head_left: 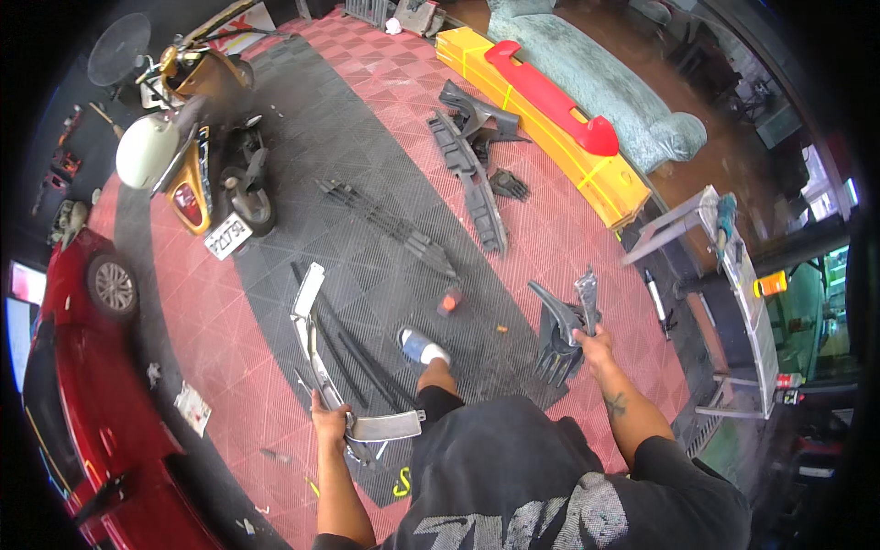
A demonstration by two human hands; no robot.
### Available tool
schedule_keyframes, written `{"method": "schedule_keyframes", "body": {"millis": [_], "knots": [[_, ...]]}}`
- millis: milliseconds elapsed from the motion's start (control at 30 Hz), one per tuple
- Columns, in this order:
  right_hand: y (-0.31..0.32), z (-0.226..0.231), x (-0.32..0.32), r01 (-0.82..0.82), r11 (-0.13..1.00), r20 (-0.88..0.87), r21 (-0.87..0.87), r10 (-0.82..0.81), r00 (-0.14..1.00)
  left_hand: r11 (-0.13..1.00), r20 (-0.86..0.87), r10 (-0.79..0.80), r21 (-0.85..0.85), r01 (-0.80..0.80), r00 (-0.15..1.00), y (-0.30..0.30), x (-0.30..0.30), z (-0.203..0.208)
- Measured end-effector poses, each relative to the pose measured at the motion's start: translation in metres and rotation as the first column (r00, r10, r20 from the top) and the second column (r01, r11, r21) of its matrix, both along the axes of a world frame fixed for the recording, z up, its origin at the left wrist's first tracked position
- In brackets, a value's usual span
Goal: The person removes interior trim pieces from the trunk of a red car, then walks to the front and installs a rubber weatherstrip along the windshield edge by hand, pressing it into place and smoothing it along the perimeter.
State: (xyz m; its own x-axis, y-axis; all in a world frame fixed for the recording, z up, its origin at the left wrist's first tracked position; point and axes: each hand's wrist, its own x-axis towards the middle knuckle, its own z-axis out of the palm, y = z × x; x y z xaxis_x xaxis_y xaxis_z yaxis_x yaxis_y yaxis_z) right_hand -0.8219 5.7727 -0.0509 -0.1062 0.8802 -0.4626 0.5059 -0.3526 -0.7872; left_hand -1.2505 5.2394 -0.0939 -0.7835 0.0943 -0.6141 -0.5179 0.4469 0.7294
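My left hand [328,420] is closed around the lower part of a long, bent silver-grey metal car part [316,353]. One flat end of it reaches forward, the other spreads right across my thigh. Out to the right, my right hand [594,346] grips a narrow grey bracket-like car part [587,291], held upright. Just beside that hand is a dark plastic car part [555,330] with several prongs; I cannot tell whether it is held too or lies on the floor. Black strips [365,367] lie on the floor past the left-hand part.
Dark trim pieces [390,229] and a long grey panel [467,183] lie on the tiled floor ahead. A yellow box [550,137] carries a red spoiler [555,96]. A scooter [197,170] stands left, a red car [82,367] nearer. At right stands a metal frame [747,312].
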Motion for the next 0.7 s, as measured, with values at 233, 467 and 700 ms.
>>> {"method": "schedule_keyframes", "body": {"millis": [233, 467, 700], "knots": [[0.165, -0.068, -0.180, -0.147, 0.989, 0.066, -0.022, 0.148, 0.987, 0.983, 0.161, -0.034, -0.171, 0.062, 0.986, 0.175, -0.144, -0.125], [0.265, -0.175, -0.325, -0.148, 0.971, 0.072, -0.188, 0.164, 0.984, 0.972, 0.342, 0.055, -0.234, 0.028, 0.938, 0.315, -0.207, -0.191], [0.352, -0.377, -0.440, -0.009, 0.914, -0.026, -0.407, -0.002, 1.000, 0.956, 0.191, 0.155, -0.275, -0.099, 0.969, 0.398, -0.252, -0.384]]}}
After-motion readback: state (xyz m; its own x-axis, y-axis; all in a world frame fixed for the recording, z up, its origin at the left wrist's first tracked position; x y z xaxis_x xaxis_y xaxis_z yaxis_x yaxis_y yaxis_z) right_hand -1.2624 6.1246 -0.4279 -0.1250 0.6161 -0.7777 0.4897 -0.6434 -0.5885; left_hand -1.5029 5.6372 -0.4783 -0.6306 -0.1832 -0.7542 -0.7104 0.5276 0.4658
